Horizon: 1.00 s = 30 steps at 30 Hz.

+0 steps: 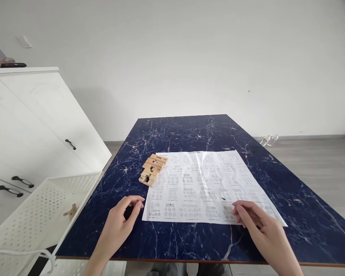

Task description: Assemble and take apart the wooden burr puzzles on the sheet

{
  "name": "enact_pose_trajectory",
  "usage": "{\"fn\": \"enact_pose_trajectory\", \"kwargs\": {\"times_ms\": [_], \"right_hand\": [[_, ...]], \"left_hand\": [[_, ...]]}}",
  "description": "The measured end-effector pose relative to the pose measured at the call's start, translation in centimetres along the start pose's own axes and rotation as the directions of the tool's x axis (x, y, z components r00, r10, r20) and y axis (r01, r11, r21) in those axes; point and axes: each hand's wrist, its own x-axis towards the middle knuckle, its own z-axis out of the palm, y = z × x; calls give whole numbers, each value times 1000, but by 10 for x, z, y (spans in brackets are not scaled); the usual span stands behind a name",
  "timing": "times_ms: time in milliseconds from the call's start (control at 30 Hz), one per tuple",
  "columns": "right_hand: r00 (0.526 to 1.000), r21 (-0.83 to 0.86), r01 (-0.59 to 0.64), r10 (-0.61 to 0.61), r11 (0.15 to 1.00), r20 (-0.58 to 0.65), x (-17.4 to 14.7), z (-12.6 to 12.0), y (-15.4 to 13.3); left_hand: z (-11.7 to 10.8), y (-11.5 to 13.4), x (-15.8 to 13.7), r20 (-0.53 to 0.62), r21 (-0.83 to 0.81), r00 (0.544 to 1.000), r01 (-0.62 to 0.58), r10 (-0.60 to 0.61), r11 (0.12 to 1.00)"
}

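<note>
My left hand (122,216) rests on the dark blue marbled tabletop (116,195), just beside the left edge of a large printed paper sheet (201,184). Its fingers are curled, thumb and index tips close together, with nothing seen in them. Over the sheet's lower right part lies my right hand (255,220), fingers bent and thumb tucked against them, also with no object visible. Several flat wooden pieces (152,168) with cutouts and printed numbers sit joined in a slanted row, partly over the sheet's upper left edge. The sheet is creased and carries small rows of drawings.
On the left, a white perforated bin (25,214) holds a small wooden piece (71,211). A white cable (25,252) crosses its front. White cabinets (40,126) stand behind it. Clear plastic bottles (269,140) are on the floor to the right, by the wall.
</note>
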Motion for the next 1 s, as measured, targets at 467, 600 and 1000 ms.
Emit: {"fn": "enact_pose_trajectory", "kwargs": {"times_ms": [467, 600, 1000], "right_hand": [[995, 21, -74, 76, 997, -65, -6, 6, -14], [995, 18, -70, 71, 997, -67, -6, 7, -16], [998, -70, -40, 36, 997, -60, -3, 5, -17]], "left_hand": [[3, 2, 11, -20, 112, 1000, 12, -10, 994], [4, 1, 14, -58, 143, 996, -54, 63, 988], [3, 3, 16, -69, 147, 993, -81, 92, 986]]}}
